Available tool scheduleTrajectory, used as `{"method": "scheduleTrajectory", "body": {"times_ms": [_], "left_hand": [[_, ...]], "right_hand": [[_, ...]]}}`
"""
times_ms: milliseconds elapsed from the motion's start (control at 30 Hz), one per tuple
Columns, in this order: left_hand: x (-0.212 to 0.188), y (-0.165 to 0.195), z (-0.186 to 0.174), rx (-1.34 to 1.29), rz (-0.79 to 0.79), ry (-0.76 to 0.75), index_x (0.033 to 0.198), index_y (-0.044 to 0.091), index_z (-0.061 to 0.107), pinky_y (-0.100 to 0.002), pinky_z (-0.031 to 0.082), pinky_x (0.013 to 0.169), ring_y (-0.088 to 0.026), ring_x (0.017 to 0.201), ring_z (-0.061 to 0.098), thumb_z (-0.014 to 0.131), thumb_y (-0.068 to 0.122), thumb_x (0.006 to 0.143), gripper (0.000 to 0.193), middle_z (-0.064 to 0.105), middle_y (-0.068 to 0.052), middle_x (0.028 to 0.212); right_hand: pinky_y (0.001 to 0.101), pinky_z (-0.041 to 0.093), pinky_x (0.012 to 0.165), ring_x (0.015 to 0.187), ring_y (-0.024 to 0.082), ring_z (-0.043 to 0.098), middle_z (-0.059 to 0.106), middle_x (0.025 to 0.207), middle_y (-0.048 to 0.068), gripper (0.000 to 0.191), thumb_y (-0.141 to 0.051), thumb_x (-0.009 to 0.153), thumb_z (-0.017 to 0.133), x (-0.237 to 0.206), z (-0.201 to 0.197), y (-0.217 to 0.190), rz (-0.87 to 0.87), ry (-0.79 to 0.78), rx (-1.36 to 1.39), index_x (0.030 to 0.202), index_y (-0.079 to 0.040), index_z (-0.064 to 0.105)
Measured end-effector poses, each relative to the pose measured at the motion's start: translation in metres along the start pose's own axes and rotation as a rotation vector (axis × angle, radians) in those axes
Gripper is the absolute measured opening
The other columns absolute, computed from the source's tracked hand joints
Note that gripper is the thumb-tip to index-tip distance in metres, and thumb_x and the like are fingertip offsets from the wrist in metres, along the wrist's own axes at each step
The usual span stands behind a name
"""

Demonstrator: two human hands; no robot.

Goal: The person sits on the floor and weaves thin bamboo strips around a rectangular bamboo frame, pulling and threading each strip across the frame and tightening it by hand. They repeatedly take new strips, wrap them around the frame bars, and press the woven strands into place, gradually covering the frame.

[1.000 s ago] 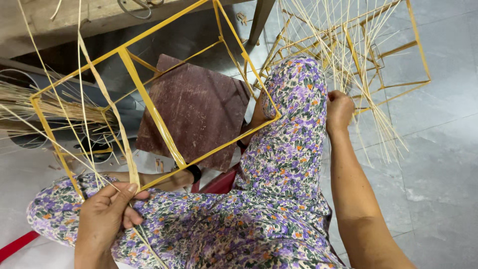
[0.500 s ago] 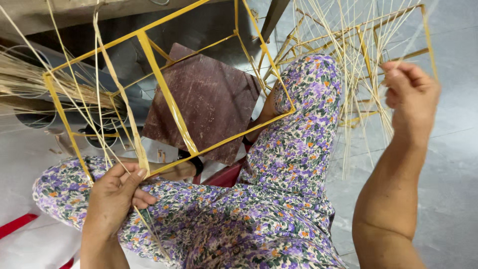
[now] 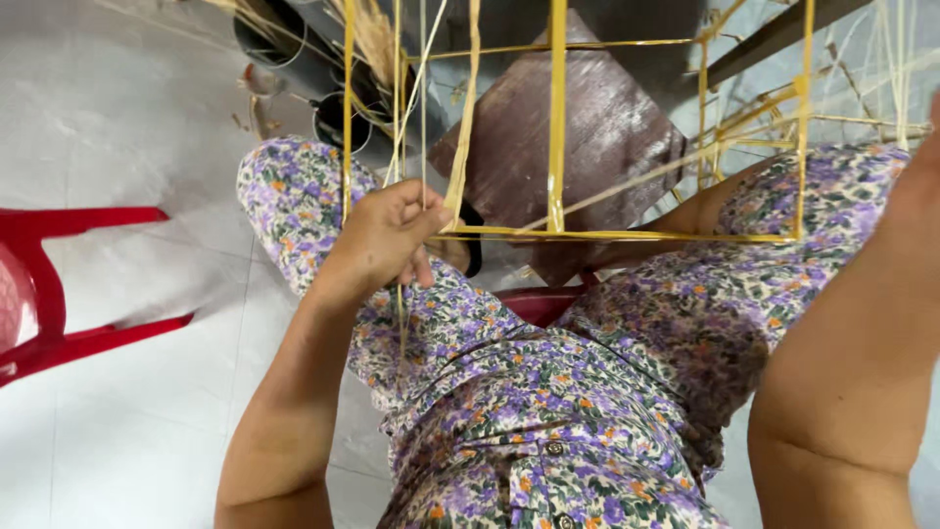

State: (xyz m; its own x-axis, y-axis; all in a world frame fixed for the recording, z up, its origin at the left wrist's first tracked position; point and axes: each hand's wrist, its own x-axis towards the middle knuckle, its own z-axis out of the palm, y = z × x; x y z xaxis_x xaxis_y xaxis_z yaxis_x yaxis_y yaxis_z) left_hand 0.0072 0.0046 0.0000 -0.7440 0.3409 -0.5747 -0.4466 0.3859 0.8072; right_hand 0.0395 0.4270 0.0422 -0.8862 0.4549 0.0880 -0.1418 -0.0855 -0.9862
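The left hand (image 3: 384,240) is closed in a pinch around a few thin, pale yellow reed strips (image 3: 423,118), thumb and fingers pressed together just where the strips cross the lower bar of an open yellow frame of flat bamboo slats (image 3: 556,127). The strips run up from the pinch towards the top edge of the view, and one loose end hangs below the hand over the lap. The frame stands across the person's knees — its lower bar lying level between them, its upright slats rising out of view.

Of the right side only the forearm shows, large at the lower right edge; the right hand itself is outside the view, so its grip cannot be told.

The person sits in a purple floral-print garment (image 3: 548,431). Behind the frame lies a dark brown square board (image 3: 607,147) on the grey tiled floor (image 3: 117,127). A bundle of dry straw-coloured fibres (image 3: 377,39) sits at the top, beside dark round containers (image 3: 294,49). More thin reed strips (image 3: 891,69) fan out at the upper right. A red plastic chair (image 3: 59,294) stands at the left edge, well apart from the hand.
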Motion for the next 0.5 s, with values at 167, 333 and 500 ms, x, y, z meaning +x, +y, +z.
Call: {"method": "scheduleTrajectory", "body": {"times_ms": [167, 333, 500], "left_hand": [[0.004, -0.007, -0.014, -0.111, 0.055, -0.05, 0.099, 0.001, 0.061, -0.023, 0.042, 0.034, -0.014, 0.045, 0.067, 0.063, 0.018, 0.099, 0.017, 0.071, -0.007, 0.085], [0.003, -0.012, -0.024, -0.155, 0.082, -0.05, 0.099, 0.0, 0.06, -0.023, 0.046, 0.033, -0.014, 0.045, 0.068, 0.059, 0.017, 0.098, 0.017, 0.078, -0.009, 0.104], [0.001, -0.016, -0.029, -0.12, 0.071, -0.062, 0.102, 0.0, 0.06, -0.023, 0.047, 0.034, -0.014, 0.046, 0.068, 0.059, 0.017, 0.101, 0.017, 0.071, -0.01, 0.077]], "right_hand": [[0.0239, 0.034, 0.051, 0.056, 0.009, 0.049, 0.063, 0.075, 0.003, 0.019, -0.003, 0.109, 0.065, 0.021, 0.105, 0.028, -0.067, -0.055, -0.059, 0.089, -0.005, 0.064], [0.0213, 0.034, 0.046, 0.054, 0.005, 0.052, 0.069, 0.081, 0.003, 0.013, -0.001, 0.104, 0.065, 0.003, 0.189, 0.05, 0.045, -0.272, -0.152, 0.092, -0.004, 0.068], [0.0203, 0.036, 0.044, 0.053, 0.004, 0.053, 0.07, 0.08, 0.003, 0.009, -0.006, 0.106, 0.069, -0.017, 0.226, 0.073, 0.15, -0.404, -0.269, 0.099, -0.002, 0.072]]}}
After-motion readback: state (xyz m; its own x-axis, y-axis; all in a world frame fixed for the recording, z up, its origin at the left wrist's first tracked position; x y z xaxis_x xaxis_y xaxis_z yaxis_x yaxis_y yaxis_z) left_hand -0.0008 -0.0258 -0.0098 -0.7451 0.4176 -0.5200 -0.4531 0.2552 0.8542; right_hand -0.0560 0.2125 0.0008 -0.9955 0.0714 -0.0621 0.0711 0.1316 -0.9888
